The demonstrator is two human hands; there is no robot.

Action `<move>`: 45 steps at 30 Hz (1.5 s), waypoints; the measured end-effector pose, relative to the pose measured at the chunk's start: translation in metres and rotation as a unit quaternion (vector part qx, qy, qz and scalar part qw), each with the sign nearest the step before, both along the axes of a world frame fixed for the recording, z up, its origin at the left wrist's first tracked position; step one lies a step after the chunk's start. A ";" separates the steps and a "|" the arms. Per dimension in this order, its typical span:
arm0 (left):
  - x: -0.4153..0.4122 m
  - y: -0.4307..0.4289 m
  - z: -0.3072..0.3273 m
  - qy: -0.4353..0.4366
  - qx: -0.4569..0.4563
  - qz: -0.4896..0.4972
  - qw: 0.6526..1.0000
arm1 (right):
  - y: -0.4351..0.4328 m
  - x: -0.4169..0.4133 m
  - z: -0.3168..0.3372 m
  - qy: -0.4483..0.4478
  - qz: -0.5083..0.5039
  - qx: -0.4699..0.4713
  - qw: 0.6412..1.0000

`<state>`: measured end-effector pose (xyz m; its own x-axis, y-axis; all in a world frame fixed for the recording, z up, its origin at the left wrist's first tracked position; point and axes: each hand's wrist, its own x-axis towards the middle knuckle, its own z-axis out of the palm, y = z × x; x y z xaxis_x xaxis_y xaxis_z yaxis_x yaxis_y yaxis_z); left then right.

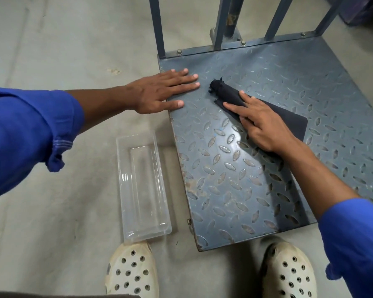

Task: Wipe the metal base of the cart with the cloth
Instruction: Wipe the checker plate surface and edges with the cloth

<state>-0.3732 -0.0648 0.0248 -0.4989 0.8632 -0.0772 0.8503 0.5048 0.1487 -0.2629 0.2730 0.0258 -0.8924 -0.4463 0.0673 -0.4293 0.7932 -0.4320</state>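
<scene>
Grey concrete floor carries the cart. Its base, a blue-grey tread plate, lies flat just ahead of our shoes, with the uprights bolted along the far edge.

1. Cloth position. We have the cloth, dark and folded, on the middle of the base, towards the far side. Its far end is bunched into a loose roll and the rest lies flat on the plate.

2. Right hand. We lay it palm down on the cloth, fingers straight and slightly fanned, with nothing curled or pinched. We judge that a flat hand spreads the load, so the cloth follows the raised tread instead of skipping over it.

3. Left hand. We set it palm down on the base's left edge near the far corner, fingers straight and spread, the heel of the hand over the floor. It holds nothing. Its likely purpose is to brace our lean and steady the cart against the push of the wipe.

4. Tray. A clear plastic tray stands on the floor just beside the base's left edge, within reach but off the surface being wiped.

5. Remaining work. Rust-coloured marks show near the front left edge, so we judge the near part of the base is yet to be wiped.
</scene>
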 end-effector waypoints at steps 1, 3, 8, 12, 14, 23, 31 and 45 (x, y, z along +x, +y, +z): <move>-0.003 0.002 -0.001 0.000 -0.001 0.000 1.000 | 0.001 -0.001 0.000 0.000 -0.006 -0.002 1.000; -0.011 0.005 0.000 -0.005 -0.003 0.001 1.000 | 0.000 -0.002 -0.001 0.002 -0.013 0.001 1.000; -0.039 0.016 0.005 -0.002 -0.011 0.019 1.000 | -0.001 -0.001 0.001 0.004 -0.015 0.007 1.000; -0.053 0.024 0.007 -0.004 -0.001 0.012 1.000 | 0.005 -0.017 0.004 -0.013 -0.054 0.001 0.998; -0.055 0.024 0.007 -0.003 0.002 0.007 1.000 | 0.001 -0.027 0.005 -0.022 -0.096 -0.002 0.995; -0.050 0.024 0.001 0.021 0.009 0.011 1.000 | -0.095 0.054 -0.002 -0.007 0.262 0.022 0.965; -0.042 0.025 0.001 0.030 0.019 0.024 0.999 | -0.052 0.013 0.000 0.020 0.016 0.035 0.999; -0.014 0.029 0.000 0.045 0.017 0.012 0.999 | -0.079 0.040 0.007 0.005 0.097 -0.001 0.995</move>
